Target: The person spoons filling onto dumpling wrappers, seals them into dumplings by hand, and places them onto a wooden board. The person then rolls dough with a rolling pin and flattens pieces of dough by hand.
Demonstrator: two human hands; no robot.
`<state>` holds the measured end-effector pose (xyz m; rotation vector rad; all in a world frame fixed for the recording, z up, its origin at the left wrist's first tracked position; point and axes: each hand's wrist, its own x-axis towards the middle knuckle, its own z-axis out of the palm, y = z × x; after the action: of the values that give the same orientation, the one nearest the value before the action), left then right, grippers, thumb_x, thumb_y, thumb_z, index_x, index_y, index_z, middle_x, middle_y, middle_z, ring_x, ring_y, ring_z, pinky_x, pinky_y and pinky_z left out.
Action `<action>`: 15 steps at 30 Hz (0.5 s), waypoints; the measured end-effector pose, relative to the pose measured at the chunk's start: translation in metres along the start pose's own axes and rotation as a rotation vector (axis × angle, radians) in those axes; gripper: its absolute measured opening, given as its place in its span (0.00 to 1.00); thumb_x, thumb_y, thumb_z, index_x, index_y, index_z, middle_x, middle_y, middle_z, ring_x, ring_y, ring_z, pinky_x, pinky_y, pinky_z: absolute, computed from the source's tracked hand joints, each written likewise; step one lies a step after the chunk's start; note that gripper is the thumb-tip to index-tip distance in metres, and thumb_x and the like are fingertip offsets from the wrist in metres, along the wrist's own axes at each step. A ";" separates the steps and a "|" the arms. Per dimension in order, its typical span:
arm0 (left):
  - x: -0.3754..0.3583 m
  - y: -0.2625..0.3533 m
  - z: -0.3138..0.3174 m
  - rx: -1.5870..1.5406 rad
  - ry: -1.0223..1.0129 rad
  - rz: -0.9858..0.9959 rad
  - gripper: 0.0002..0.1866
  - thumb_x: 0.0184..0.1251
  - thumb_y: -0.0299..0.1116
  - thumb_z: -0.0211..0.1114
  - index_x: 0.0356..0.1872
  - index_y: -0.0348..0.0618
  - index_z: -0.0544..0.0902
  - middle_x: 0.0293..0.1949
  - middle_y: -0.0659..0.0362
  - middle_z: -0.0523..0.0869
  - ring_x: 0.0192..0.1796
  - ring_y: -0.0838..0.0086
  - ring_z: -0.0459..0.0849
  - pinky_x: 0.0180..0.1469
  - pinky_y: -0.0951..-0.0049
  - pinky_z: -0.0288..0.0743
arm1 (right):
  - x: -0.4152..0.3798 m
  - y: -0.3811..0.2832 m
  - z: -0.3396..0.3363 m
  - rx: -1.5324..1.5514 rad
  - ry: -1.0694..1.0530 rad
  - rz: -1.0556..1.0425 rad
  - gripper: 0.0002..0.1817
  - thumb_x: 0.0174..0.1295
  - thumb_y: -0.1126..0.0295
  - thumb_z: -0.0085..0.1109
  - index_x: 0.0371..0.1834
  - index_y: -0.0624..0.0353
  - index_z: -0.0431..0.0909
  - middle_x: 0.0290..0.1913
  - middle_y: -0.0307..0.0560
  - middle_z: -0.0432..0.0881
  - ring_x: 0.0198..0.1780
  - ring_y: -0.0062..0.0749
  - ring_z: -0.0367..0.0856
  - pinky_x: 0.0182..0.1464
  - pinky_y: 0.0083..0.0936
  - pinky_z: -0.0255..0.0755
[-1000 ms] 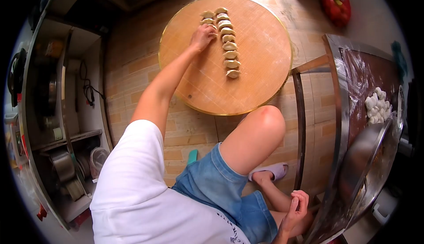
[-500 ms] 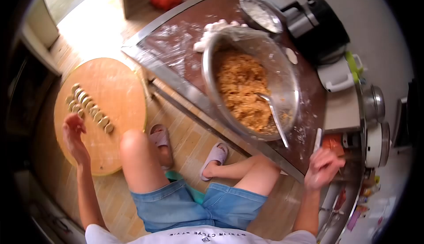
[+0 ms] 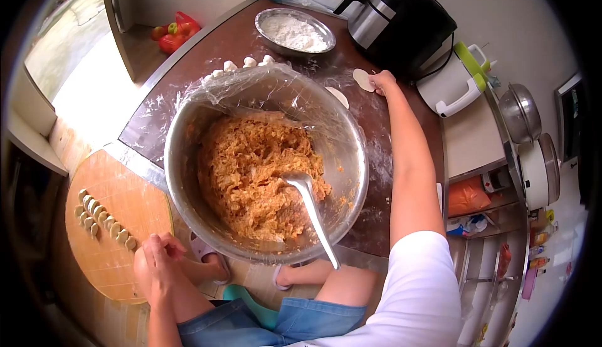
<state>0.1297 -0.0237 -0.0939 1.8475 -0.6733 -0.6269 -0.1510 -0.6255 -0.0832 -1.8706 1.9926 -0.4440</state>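
My right hand point(image 3: 382, 82) reaches across the brown table and pinches the edge of a round white dough wrapper point(image 3: 363, 80). Another wrapper point(image 3: 337, 96) lies beside the bowl, partly hidden by its rim. A large steel bowl point(image 3: 346, 177) holds orange-brown filling point(image 3: 251, 171), with a metal spoon point(image 3: 311, 209) leaning in it and plastic film point(image 3: 238, 86) over its far edge. My left hand point(image 3: 162, 254) is near my knee, its fingers bent; whether it holds anything is unclear.
A dish of flour point(image 3: 295, 33) and small dough pieces point(image 3: 239, 64) lie beyond the bowl. A black appliance point(image 3: 407, 24) and a white-green one point(image 3: 454, 80) stand at the back right. Cut dough pieces point(image 3: 103, 219) rest on a round board point(image 3: 103, 272) at lower left.
My right hand has gone from the lower right to the far side of the table and taken a wrapper. My left hand has moved right, towards my knee. The view has shifted closer to the bowl.
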 end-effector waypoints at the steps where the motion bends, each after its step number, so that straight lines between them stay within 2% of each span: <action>1: 0.001 0.007 0.002 0.024 0.007 -0.006 0.34 0.71 0.49 0.34 0.17 0.33 0.77 0.15 0.58 0.73 0.22 0.73 0.72 0.28 0.76 0.64 | 0.001 -0.002 0.000 -0.014 -0.032 0.004 0.10 0.48 0.67 0.67 0.18 0.60 0.78 0.17 0.39 0.74 0.17 0.23 0.68 0.18 0.22 0.60; 4: 0.003 0.012 0.006 0.036 0.002 -0.042 0.33 0.71 0.49 0.35 0.18 0.34 0.77 0.16 0.58 0.73 0.23 0.73 0.72 0.29 0.76 0.65 | 0.002 -0.001 -0.008 0.145 -0.185 0.092 0.09 0.45 0.68 0.68 0.19 0.59 0.78 0.17 0.38 0.72 0.15 0.22 0.65 0.16 0.18 0.56; 5: 0.003 0.011 0.006 0.029 -0.005 -0.054 0.33 0.71 0.49 0.35 0.18 0.34 0.77 0.16 0.58 0.73 0.23 0.74 0.72 0.29 0.76 0.65 | 0.000 0.001 -0.011 0.195 -0.229 0.089 0.09 0.43 0.67 0.69 0.19 0.59 0.79 0.17 0.37 0.72 0.14 0.23 0.63 0.18 0.18 0.59; 8: 0.003 0.004 0.004 -0.004 -0.036 -0.018 0.32 0.71 0.50 0.36 0.19 0.35 0.78 0.17 0.59 0.74 0.23 0.74 0.73 0.30 0.76 0.65 | -0.018 -0.009 -0.003 0.210 -0.045 0.093 0.14 0.37 0.72 0.70 0.29 0.66 0.82 0.35 0.49 0.84 0.39 0.35 0.82 0.42 0.29 0.74; 9: 0.001 0.005 0.003 0.006 -0.034 -0.031 0.32 0.71 0.51 0.35 0.19 0.35 0.77 0.17 0.59 0.73 0.23 0.74 0.71 0.30 0.77 0.64 | 0.021 0.012 0.017 0.150 -0.006 -0.009 0.22 0.37 0.70 0.70 0.39 0.66 0.81 0.47 0.54 0.81 0.49 0.38 0.80 0.49 0.29 0.73; 12: 0.000 0.007 0.006 0.011 -0.040 -0.063 0.33 0.71 0.53 0.34 0.18 0.36 0.75 0.17 0.59 0.71 0.24 0.76 0.69 0.30 0.77 0.62 | 0.001 0.007 0.005 -0.012 -0.036 0.029 0.25 0.37 0.66 0.70 0.42 0.65 0.80 0.48 0.54 0.81 0.52 0.37 0.79 0.52 0.29 0.73; 13: 0.001 0.004 0.007 -0.001 -0.039 -0.070 0.33 0.71 0.53 0.35 0.19 0.36 0.75 0.18 0.59 0.71 0.24 0.76 0.69 0.30 0.77 0.62 | 0.003 0.011 0.010 -0.014 0.082 0.058 0.19 0.38 0.65 0.70 0.34 0.64 0.83 0.41 0.52 0.83 0.44 0.36 0.83 0.46 0.29 0.76; 15: -0.001 0.010 0.007 0.029 -0.012 -0.091 0.32 0.71 0.53 0.36 0.19 0.37 0.75 0.18 0.60 0.71 0.25 0.76 0.69 0.30 0.78 0.62 | 0.002 0.012 0.004 0.029 0.009 0.102 0.17 0.39 0.64 0.70 0.30 0.64 0.83 0.37 0.51 0.84 0.38 0.35 0.83 0.41 0.28 0.77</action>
<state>0.1223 -0.0305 -0.0865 1.9111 -0.6117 -0.6919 -0.1598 -0.6261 -0.0930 -1.7433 2.0647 -0.4510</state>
